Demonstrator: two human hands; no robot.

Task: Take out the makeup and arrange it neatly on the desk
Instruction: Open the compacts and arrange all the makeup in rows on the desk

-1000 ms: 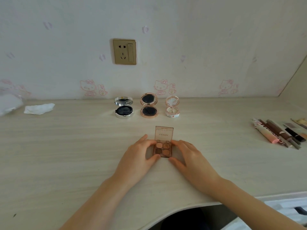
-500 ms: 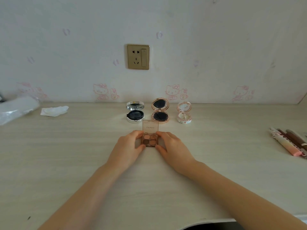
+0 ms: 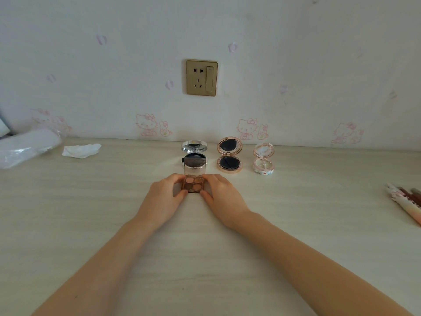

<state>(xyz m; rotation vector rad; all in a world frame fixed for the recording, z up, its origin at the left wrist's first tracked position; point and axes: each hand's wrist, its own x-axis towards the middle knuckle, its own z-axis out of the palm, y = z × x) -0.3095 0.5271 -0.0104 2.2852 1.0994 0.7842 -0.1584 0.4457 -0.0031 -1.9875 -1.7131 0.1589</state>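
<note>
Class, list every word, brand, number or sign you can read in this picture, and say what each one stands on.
No text can be read.
Eyeshadow palette, clear lid: print too blurred to read.
Wall socket: no lettering legible.
Tubes at the desk's right edge: pattern or print too small to read.
Wallpaper: cartoon cat drawings only, no words.

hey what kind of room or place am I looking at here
Probably a bedroom desk used as a vanity: open compacts on a pale wood desk, cartoon-cat wallpaper, a wall socket.
</note>
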